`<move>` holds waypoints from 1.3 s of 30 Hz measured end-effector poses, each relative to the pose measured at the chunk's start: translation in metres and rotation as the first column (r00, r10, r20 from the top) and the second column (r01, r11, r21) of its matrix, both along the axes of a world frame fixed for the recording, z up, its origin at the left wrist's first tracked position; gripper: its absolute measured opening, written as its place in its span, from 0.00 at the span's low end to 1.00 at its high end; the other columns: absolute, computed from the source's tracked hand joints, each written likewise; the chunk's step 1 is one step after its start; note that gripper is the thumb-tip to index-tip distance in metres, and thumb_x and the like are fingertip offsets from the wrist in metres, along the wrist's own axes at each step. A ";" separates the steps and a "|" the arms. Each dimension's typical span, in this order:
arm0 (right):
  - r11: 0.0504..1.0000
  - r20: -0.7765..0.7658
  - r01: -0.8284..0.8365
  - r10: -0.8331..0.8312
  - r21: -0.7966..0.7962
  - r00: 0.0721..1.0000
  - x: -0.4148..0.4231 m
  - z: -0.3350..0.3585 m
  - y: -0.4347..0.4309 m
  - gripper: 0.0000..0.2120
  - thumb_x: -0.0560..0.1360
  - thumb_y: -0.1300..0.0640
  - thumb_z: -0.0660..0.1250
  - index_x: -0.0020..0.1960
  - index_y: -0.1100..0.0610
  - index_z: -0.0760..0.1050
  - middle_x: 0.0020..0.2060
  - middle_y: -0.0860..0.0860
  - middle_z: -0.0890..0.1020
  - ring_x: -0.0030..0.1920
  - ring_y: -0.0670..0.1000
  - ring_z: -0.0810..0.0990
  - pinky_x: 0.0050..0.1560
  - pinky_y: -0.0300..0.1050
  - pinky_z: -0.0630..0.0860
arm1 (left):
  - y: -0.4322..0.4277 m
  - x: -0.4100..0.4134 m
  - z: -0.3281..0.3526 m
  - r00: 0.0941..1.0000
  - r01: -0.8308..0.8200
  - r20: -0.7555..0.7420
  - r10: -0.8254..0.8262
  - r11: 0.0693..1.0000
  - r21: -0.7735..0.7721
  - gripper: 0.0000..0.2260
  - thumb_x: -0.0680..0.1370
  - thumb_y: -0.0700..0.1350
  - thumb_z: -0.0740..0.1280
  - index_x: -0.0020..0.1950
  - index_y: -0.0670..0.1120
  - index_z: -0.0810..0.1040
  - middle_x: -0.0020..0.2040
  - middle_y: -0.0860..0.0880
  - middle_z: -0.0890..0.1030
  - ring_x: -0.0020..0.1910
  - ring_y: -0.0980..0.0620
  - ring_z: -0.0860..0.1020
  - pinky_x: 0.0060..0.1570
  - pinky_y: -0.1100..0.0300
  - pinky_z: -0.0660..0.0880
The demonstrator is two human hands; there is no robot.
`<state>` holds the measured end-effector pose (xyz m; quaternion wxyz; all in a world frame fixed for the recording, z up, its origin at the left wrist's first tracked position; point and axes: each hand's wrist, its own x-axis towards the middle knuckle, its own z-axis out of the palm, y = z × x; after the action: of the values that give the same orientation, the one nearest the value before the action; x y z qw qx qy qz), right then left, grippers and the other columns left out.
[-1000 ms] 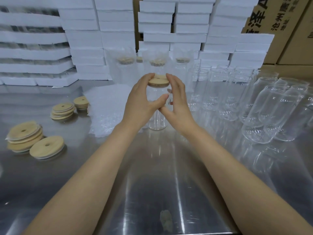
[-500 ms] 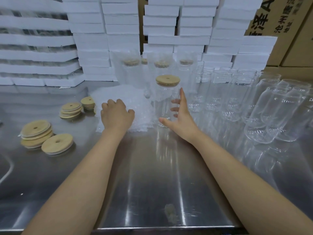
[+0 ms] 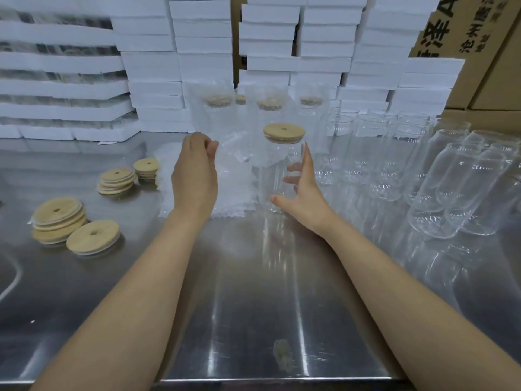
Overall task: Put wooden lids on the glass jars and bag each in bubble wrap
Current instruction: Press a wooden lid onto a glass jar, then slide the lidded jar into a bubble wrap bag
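- Head view: the tall clear glass jar (image 3: 277, 179) stands upright on the steel bench (image 3: 253, 292), long axis vertical, with its round wooden lid (image 3: 284, 133) already seated.
- The right hand (image 3: 304, 193) is just right of the jar, its grip open and fingers spread toward the glass. I cannot tell if they touch.
- The left hand (image 3: 196, 170) has a closed grip, apparently pinching a clear bubble-wrap bag (image 3: 235, 162) between hand and jar.
- The jar lies right of the bag, so the nearer right hand likely carries it leftward.
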<state>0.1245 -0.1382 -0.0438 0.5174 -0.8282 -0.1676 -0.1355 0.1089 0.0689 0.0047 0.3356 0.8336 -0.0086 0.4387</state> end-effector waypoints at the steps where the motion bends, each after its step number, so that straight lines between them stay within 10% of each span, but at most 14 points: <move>1: 1.000 0.001 0.006 -0.006 0.002 1.000 0.000 0.000 0.000 0.56 0.69 0.52 0.74 0.75 0.37 0.31 0.63 0.47 0.64 0.63 0.46 0.72 0.45 0.20 0.68 | -0.001 0.002 -0.001 0.996 0.087 -0.005 -0.087 0.994 -0.059 0.11 0.81 0.50 0.61 0.52 0.41 0.70 0.48 0.48 0.70 0.45 0.47 0.71 0.41 0.60 0.62; 6: 1.000 -0.004 0.024 -0.024 -0.003 1.000 -0.001 0.000 0.001 0.57 0.70 0.52 0.75 0.74 0.37 0.30 0.65 0.46 0.63 0.64 0.45 0.71 0.45 0.24 0.69 | 0.002 0.002 -0.008 0.954 0.249 -0.207 -0.219 0.959 0.136 0.34 0.68 0.52 0.77 0.64 0.39 0.63 0.61 0.42 0.61 0.59 0.48 0.64 0.61 0.58 0.65; 12: 1.000 0.002 0.023 -0.023 -0.021 1.000 -0.003 0.002 0.001 0.56 0.70 0.52 0.74 0.75 0.38 0.30 0.65 0.47 0.63 0.65 0.46 0.70 0.50 0.28 0.66 | 0.001 -0.001 -0.002 0.973 0.210 -0.123 -0.194 0.968 0.138 0.04 0.79 0.39 0.62 0.53 0.43 0.69 0.50 0.46 0.74 0.44 0.47 0.74 0.43 0.53 0.72; 16: 0.999 0.009 0.015 -0.015 -0.040 1.000 -0.004 0.003 0.001 0.56 0.71 0.51 0.74 0.75 0.39 0.29 0.65 0.47 0.62 0.65 0.46 0.69 0.51 0.29 0.65 | 0.005 -0.001 -0.001 0.966 0.181 -0.231 -0.116 0.942 0.281 0.09 0.78 0.33 0.59 0.49 0.42 0.77 0.52 0.45 0.76 0.50 0.45 0.75 0.50 0.54 0.70; 22: 0.998 0.029 0.018 -0.016 -0.052 0.999 -0.006 0.004 0.000 0.57 0.72 0.54 0.74 0.76 0.43 0.29 0.64 0.49 0.62 0.65 0.48 0.69 0.59 0.41 0.68 | 0.002 -0.001 -0.011 0.818 0.367 -0.574 -0.036 0.802 0.472 0.29 0.69 0.66 0.69 0.64 0.52 0.76 0.69 0.53 0.69 0.69 0.51 0.64 0.66 0.53 0.59; 30: 0.998 0.038 0.025 -0.023 -0.060 0.999 -0.004 0.002 -0.001 0.56 0.72 0.52 0.74 0.76 0.44 0.28 0.64 0.48 0.61 0.65 0.48 0.69 0.56 0.32 0.63 | 0.007 -0.002 -0.004 0.965 0.223 -0.216 -0.146 0.891 0.396 0.13 0.80 0.52 0.63 0.49 0.45 0.83 0.51 0.49 0.77 0.53 0.48 0.71 0.50 0.55 0.67; 34: 0.998 0.037 0.030 -0.028 -0.050 0.999 -0.003 0.002 -0.002 0.56 0.72 0.53 0.74 0.76 0.43 0.28 0.64 0.47 0.61 0.64 0.48 0.69 0.52 0.28 0.63 | 0.003 -0.011 0.010 0.976 0.201 -0.105 -0.191 0.975 0.094 0.15 0.80 0.48 0.59 0.41 0.41 0.79 0.39 0.46 0.80 0.44 0.43 0.77 0.42 0.52 0.72; 36: 0.998 0.039 0.028 -0.026 -0.052 0.999 -0.003 0.002 -0.002 0.56 0.72 0.53 0.74 0.76 0.44 0.29 0.64 0.48 0.61 0.64 0.47 0.69 0.55 0.30 0.63 | 0.001 -0.015 0.023 0.910 0.396 0.036 -0.414 0.838 -0.374 0.18 0.82 0.46 0.59 0.35 0.43 0.78 0.32 0.48 0.80 0.38 0.46 0.80 0.37 0.59 0.73; 39: 0.998 0.043 0.024 -0.022 -0.059 0.999 -0.003 0.002 -0.002 0.56 0.72 0.53 0.74 0.76 0.44 0.29 0.64 0.48 0.61 0.64 0.47 0.69 0.57 0.33 0.63 | 0.009 -0.017 0.040 0.647 0.564 0.349 -0.678 0.118 -0.817 0.23 0.82 0.55 0.56 0.31 0.49 0.79 0.29 0.55 0.78 0.28 0.59 0.77 0.28 0.69 0.74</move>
<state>0.1210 -0.1399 -0.0419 0.4873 -0.8420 -0.1731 -0.1540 0.0915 0.0782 0.0448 0.8646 0.4685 -0.1083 0.1457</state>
